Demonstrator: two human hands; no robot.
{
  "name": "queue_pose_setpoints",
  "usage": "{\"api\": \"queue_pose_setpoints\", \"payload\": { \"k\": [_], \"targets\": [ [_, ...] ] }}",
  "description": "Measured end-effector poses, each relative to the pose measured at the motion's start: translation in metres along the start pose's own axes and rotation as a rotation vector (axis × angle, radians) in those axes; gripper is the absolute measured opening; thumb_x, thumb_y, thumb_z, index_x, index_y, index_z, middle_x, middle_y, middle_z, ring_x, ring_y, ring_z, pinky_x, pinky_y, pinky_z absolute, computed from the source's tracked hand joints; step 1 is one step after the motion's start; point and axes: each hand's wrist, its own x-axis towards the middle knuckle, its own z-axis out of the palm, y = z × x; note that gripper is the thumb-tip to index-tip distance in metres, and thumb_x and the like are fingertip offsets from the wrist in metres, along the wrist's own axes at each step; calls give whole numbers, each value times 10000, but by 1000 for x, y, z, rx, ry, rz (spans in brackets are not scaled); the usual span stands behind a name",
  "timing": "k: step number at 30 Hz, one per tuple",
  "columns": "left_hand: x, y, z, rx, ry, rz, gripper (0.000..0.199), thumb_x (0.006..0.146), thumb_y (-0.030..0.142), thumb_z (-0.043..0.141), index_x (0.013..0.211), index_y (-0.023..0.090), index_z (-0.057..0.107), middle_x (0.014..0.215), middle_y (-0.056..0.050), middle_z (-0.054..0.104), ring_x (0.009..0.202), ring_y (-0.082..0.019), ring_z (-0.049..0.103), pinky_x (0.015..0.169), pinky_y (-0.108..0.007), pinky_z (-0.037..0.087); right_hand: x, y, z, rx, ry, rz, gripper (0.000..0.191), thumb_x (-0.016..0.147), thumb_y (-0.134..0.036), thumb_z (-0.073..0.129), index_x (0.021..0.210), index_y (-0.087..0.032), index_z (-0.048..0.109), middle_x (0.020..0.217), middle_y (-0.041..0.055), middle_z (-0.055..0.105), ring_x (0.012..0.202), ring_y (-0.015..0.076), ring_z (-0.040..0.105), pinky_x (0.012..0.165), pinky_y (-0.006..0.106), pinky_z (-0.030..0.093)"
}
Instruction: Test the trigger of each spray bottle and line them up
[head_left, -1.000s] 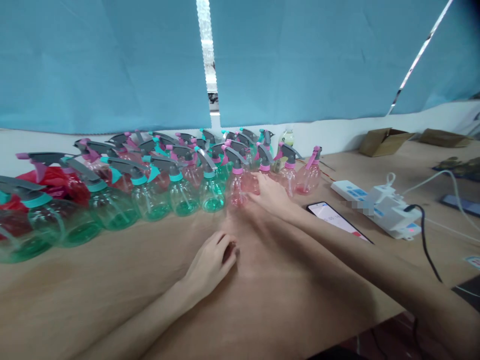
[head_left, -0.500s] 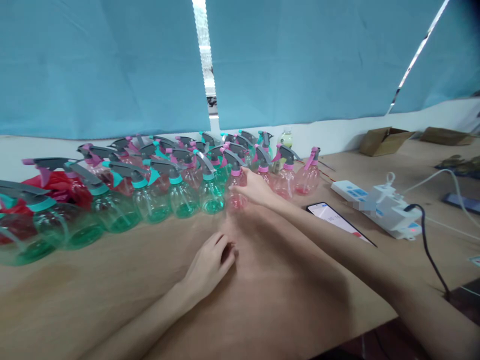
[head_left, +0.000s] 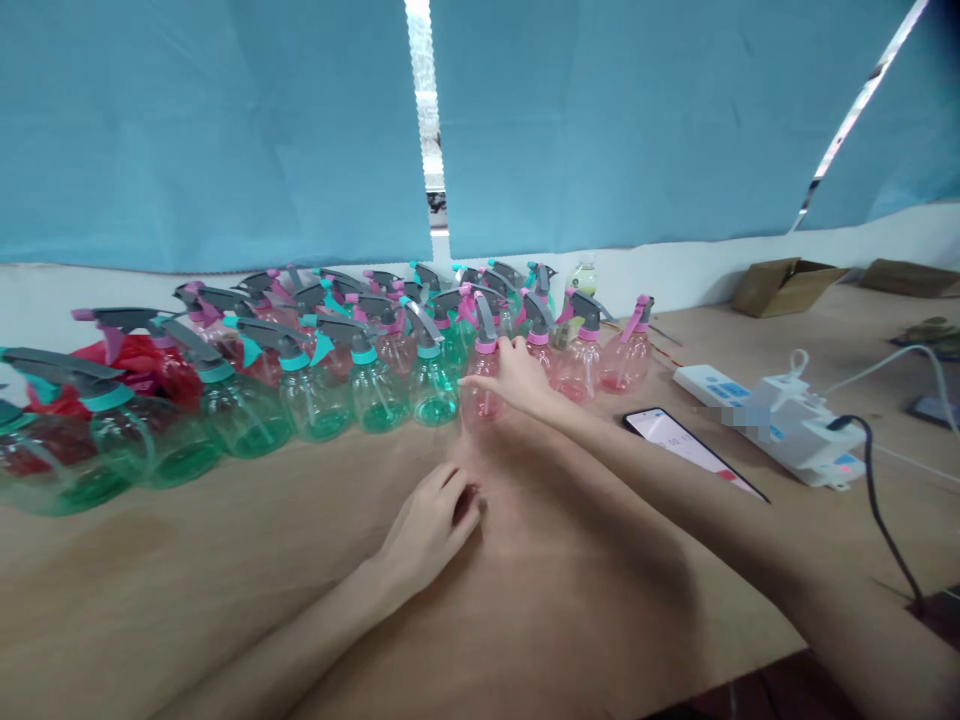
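My right hand is closed round the body of a clear pink spray bottle with a pink collar and grey head. Its thumb lies across the front, and its other fingers are on the right side, partly hidden. The bottle stands upright on the table, at the front of the group. Directly left of it is a green spray bottle with a turquoise collar. Nearer to me, my left hand rests on the tabletop with fingers loosely curled in; I see nothing in it.
Several green and pink spray bottles stand in rows to the left, with red plastic among them. On the right lie a phone, a white power strip with plugs and cables, and an open cardboard box. A blue curtain hangs behind.
The view has shifted slightly, so everything sits a little further right. The pink bottle's spray head has turned a little under my right hand. My left hand keeps its pose on the table.
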Motion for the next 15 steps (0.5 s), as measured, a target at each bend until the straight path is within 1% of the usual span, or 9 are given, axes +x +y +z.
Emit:
{"api": "queue_pose_setpoints", "payload": {
  "k": [3, 6, 7, 11, 15],
  "targets": [
    [-1, 0, 0, 12, 5, 5, 139, 915, 194, 416, 909, 181, 555, 937, -54, 570, 858, -192, 560, 787, -345, 470, 0, -5, 5, -54, 41, 7, 725, 731, -666, 624, 1125, -72, 494, 1086, 227, 580, 907, 352, 653, 704, 421, 512],
    [-1, 0, -1, 12, 9, 16, 139, 912, 188, 419, 896, 181, 557, 930, -51, 573, 850, -188, 563, 776, -340, 475, 0, -9, 10, -58, 24, 37, 832, 724, -747, 548, 1165, -47, 464, 973, 225, 645, 892, 382, 662, 707, 441, 509],
    [-1, 0, -1, 9, 9, 19, 141, 913, 185, 417, 894, 182, 557, 934, -51, 574, 853, -187, 564, 776, -338, 476, 0, -9, 11, -62, 26, 47, 862, 722, -767, 522, 1186, -44, 452, 967, 231, 652, 887, 387, 665, 714, 450, 507],
    [0, 1, -2, 5, 2, 19, 149, 921, 199, 412, 891, 181, 558, 932, -52, 574, 862, -191, 563, 778, -342, 474, 0, -11, 13, -86, 60, 70, 903, 742, -790, 445, 1280, -66, 409, 1092, 275, 617, 902, 385, 669, 744, 471, 493],
    [1, 0, -1, 3, -2, 22, 147, 921, 198, 414, 898, 175, 557, 930, -54, 570, 862, -194, 556, 784, -349, 470, -1, -13, 12, -64, 47, 94, 899, 778, -777, 409, 1333, -70, 378, 1144, 278, 594, 938, 383, 662, 772, 477, 485]
  ]
}}
